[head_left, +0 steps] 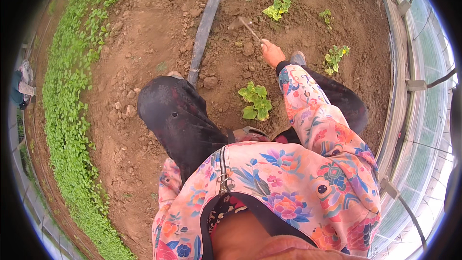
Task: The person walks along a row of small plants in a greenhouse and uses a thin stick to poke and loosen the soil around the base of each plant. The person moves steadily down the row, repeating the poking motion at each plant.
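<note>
My right hand [272, 54] reaches out over the soil, closed around the handle of a small hand tool [250, 30]. The tool looks like a hand hoe, but its head is blurred by motion against the brown soil [231, 57]. My left hand is out of view; only part of that floral sleeve [169, 180] shows beside my left knee. Between my knees grows a young vine plant [257, 102] with broad green leaves. A leafy plant with yellow flowers [278, 5] stands beyond the tool, slightly to its right.
A flat dark irrigation hose [207, 25] runs away from my left foot. More small plants [335, 59] stand at the right, before a framed plastic-film wall [429, 108]. A dense strip of green seedlings [68, 108] lies at the left. A partly visible person [22, 85] is at the far left.
</note>
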A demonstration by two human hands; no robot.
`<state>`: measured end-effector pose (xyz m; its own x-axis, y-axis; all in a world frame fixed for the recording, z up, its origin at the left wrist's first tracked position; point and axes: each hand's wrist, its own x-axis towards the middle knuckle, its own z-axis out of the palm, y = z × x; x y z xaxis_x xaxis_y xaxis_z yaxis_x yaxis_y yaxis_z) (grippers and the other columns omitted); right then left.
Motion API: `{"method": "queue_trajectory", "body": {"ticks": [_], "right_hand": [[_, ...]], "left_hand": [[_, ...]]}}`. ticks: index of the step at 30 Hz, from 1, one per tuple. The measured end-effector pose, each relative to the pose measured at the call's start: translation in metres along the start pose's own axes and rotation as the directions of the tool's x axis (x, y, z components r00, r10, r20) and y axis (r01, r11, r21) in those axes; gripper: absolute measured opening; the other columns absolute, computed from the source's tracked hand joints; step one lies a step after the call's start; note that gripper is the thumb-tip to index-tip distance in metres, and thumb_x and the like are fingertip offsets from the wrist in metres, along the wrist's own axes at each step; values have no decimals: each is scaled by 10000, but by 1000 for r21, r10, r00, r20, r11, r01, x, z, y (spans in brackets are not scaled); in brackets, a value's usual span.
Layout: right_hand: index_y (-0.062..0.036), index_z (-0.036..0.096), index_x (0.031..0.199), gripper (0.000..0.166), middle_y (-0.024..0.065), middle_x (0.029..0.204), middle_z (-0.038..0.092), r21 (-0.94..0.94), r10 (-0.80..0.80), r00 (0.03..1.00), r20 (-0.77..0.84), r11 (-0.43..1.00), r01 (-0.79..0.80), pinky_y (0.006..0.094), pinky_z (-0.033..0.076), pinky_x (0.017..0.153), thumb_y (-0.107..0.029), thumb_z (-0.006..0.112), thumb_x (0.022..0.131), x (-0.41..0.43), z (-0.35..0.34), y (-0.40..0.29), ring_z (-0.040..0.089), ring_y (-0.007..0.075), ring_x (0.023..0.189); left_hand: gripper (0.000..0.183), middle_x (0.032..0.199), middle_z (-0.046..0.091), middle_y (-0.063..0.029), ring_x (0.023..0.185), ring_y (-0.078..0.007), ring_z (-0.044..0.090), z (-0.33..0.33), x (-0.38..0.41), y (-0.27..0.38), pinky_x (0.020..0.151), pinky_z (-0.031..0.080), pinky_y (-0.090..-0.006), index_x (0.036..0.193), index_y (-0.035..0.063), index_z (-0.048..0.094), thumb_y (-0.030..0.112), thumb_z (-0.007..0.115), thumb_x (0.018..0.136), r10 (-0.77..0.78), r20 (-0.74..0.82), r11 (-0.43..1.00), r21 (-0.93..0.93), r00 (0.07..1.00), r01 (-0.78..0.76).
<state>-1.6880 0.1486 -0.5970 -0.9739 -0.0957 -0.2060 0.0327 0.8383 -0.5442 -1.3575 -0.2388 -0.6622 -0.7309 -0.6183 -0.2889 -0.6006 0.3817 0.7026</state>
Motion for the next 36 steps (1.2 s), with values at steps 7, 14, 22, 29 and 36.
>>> {"method": "queue_trajectory", "body": {"ticks": [7,14,22,29,36], "right_hand": [[-103,503,1237,414,176,1216,535,8,80,996,44,997,-81,372,384,961,-332,404,906,-47,-17,54,496,343,1134],[-211,517,1217,398,162,1074,610,58,81,994,77,995,-85,450,434,860,-406,409,887,-96,3,46,558,378,1014],[-127,554,1097,373,183,1083,595,202,236,972,-5,952,-230,443,416,856,-407,420,890,-111,14,32,541,369,1027],[-30,508,1051,402,255,1063,577,36,206,968,145,976,-213,488,406,844,-391,417,899,-92,17,61,540,415,1003],[-41,499,1040,376,279,1004,591,115,213,967,140,966,-229,514,419,830,-380,407,905,-72,60,63,556,436,976]], "left_hand": [[92,688,506,-7,611,-90,454,-29,-64,-25,557,391,-246,886,23,580,104,570,844,-44,-197,992,-128,979,19],[93,693,511,-9,614,-91,463,-102,-88,37,559,393,-233,911,17,574,87,564,851,88,-501,883,-360,861,-300],[176,774,580,-68,630,-85,491,-143,-142,245,615,430,-213,1051,-8,527,25,524,878,448,-633,606,-305,632,-735],[150,810,596,-109,589,-110,479,-91,-141,394,580,421,-237,986,-35,555,-10,539,839,828,-439,146,-433,349,-890],[159,795,598,-105,634,-247,560,13,-68,485,576,445,-325,911,41,592,95,645,770,939,301,215,-137,166,-967]]}}
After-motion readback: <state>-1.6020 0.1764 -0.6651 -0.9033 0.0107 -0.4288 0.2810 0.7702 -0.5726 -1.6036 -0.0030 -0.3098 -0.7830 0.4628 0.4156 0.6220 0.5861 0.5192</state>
